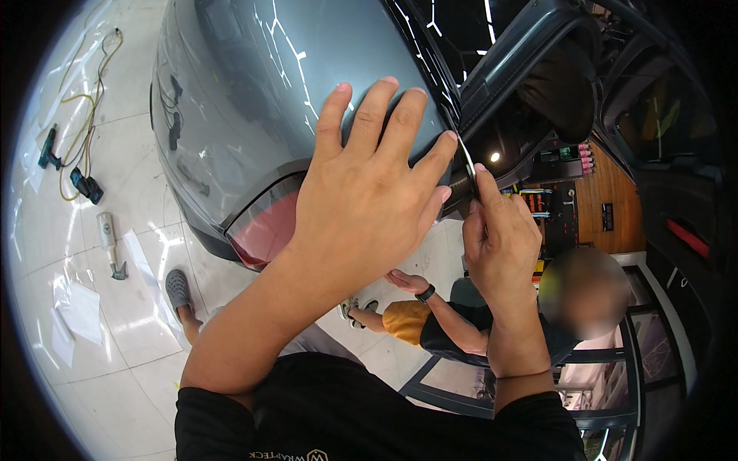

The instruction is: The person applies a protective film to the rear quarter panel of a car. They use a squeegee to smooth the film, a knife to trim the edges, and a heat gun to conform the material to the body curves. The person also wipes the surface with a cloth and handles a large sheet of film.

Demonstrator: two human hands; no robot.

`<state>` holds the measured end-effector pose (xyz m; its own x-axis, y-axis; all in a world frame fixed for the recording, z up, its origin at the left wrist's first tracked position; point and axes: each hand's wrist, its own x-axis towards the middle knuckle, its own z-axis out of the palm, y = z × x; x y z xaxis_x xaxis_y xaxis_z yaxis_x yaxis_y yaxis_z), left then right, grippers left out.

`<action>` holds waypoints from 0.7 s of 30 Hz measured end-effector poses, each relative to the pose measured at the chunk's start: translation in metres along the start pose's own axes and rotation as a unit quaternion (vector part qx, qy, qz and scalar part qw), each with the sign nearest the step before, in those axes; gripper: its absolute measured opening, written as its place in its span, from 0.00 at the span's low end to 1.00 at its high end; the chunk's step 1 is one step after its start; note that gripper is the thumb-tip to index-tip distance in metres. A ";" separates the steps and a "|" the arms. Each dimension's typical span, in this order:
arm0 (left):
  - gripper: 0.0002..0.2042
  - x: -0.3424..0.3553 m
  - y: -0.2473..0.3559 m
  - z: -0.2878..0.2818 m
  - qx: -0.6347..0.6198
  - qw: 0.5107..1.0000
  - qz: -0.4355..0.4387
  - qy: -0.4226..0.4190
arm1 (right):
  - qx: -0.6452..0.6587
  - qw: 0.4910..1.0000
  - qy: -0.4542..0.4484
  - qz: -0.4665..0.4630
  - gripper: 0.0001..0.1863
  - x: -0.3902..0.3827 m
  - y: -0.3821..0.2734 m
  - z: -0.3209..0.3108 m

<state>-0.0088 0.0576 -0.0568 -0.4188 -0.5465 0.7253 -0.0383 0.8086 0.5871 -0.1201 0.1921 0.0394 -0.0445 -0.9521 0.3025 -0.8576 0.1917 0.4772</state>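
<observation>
My left hand [369, 169] lies with fingers spread on the glossy grey-blue car body panel [231, 92], just above the red tail light [265, 227]. Its index fingertip is beside the panel's right edge, where a dark trimmed opening begins. At that edge my right hand [503, 230] is closed round a thin, flat tool [467, 157]. Only a slim pale strip of the tool shows, pointing up along the seam between panel and opening. Its handle is hidden in my fingers, so I cannot tell its exact kind.
A person in a dark top [461, 323] stands close on the right, one hand held out. On the tiled floor at left are a corded green tool [50, 146], a spray bottle [108, 238] and clear sheets [77, 307]. A raised dark car panel [669, 100] is at right.
</observation>
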 end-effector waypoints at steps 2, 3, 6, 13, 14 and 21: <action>0.19 0.000 -0.001 0.000 0.003 1.000 -0.002 0.001 | 0.006 1.000 -0.003 -0.004 0.28 0.003 0.002 0.000; 0.19 0.001 -0.001 0.000 0.005 1.000 -0.001 0.000 | 0.009 1.000 -0.006 -0.002 0.28 0.003 0.002 0.000; 0.19 0.000 0.000 0.000 0.000 1.000 0.001 -0.001 | 0.007 1.000 -0.016 0.005 0.28 0.003 0.001 -0.003; 0.18 -0.001 0.000 0.001 -0.001 1.000 -0.002 -0.001 | 0.008 1.000 -0.023 0.005 0.28 0.001 0.006 -0.001; 0.18 -0.001 0.000 0.001 -0.002 1.000 -0.003 -0.001 | 0.006 1.000 -0.029 0.007 0.28 0.000 0.006 -0.002; 0.17 -0.002 -0.001 0.003 0.005 1.000 0.005 0.014 | 0.035 0.999 -0.022 -0.001 0.27 -0.005 0.011 0.004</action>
<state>-0.0108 0.0581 -0.0597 -0.3937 -0.5437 0.7412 -0.0425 0.8162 0.5762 -0.1315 0.1978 0.0399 -0.0647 -0.9621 0.2648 -0.8916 0.1749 0.4177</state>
